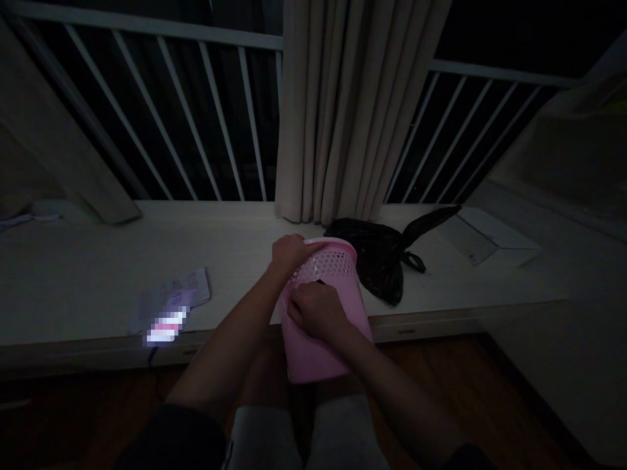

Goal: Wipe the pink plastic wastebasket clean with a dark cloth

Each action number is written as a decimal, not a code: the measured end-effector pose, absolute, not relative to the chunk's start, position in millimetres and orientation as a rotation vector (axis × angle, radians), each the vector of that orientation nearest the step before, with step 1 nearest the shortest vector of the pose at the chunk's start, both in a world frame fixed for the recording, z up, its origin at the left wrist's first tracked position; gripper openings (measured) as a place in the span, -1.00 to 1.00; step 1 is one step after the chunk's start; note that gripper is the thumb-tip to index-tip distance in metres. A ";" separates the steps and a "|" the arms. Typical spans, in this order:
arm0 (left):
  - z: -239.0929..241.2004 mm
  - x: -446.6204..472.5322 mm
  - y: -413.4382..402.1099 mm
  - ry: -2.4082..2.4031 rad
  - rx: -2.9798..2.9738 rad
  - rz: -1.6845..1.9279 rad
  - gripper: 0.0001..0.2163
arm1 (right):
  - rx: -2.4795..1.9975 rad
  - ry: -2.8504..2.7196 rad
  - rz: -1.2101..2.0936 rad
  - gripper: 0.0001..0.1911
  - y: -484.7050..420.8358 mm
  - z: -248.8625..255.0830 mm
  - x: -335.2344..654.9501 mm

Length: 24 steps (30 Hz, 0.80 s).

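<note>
A pink plastic wastebasket (pixel 326 356) with a honeycomb of holes below its rim is tilted in front of me, against the edge of the pale ledge. My left hand (pixel 290 253) grips the basket's rim at its left side. Closed into a fist, my right hand (pixel 318 310) is at the basket's near side wall, just below the holes. A small dark bit (pixel 321 282) shows above its knuckles; what the fingers hold is hidden. Right behind the basket, a black plastic bag (pixel 379 254) lies on the ledge, its tied ends sticking up to the right.
On the ledge (pixel 88 274), papers (pixel 196 287) and a lit, blurred-out screen (pixel 166 325) lie to the left. A clear box (pixel 490 238) stands at the right. Curtains (pixel 337 111) and white railings (pixel 206 117) rise behind. The room is dim.
</note>
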<state>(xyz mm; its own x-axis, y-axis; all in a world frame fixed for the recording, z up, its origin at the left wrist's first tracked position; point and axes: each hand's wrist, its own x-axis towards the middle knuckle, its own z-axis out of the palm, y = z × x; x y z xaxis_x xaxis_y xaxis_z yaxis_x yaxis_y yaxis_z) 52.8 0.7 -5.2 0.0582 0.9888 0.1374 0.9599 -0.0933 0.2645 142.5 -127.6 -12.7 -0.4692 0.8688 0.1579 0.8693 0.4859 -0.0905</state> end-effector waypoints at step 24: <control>-4.1 51.2 0.8 2.029 2.219 0.443 -0.17 | -1.261 -2.127 -0.166 -0.73 -195.5 -55.7 185.0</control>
<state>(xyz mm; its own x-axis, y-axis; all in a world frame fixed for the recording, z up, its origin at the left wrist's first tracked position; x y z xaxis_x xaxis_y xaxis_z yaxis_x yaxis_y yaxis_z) 51.2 0.8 -4.1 0.0688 0.9872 0.1439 0.9574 -0.1058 0.2686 185.0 -195.5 -55.7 -0.3249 0.7396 0.5894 0.8223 0.5288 -0.2103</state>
